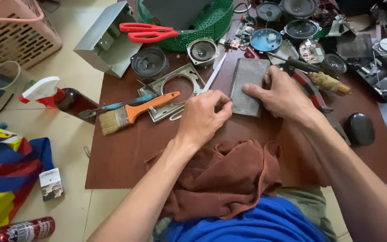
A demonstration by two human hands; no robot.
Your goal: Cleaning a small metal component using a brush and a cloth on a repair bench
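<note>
On the brown bench (126, 157), a grey mesh grille (248, 86) is lying lengthwise away from the person; the right hand (283, 96) is pressing flat on its right edge, the left hand (204, 117) pinching closed at its lower-left corner.

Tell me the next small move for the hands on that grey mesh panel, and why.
Probably keep the right hand pressing the grey mesh panel flat while the left hand works along its lower left edge. The left fingertips are pinched right at that edge, and the panel lies loose on the brown board, so it could slide.
</note>
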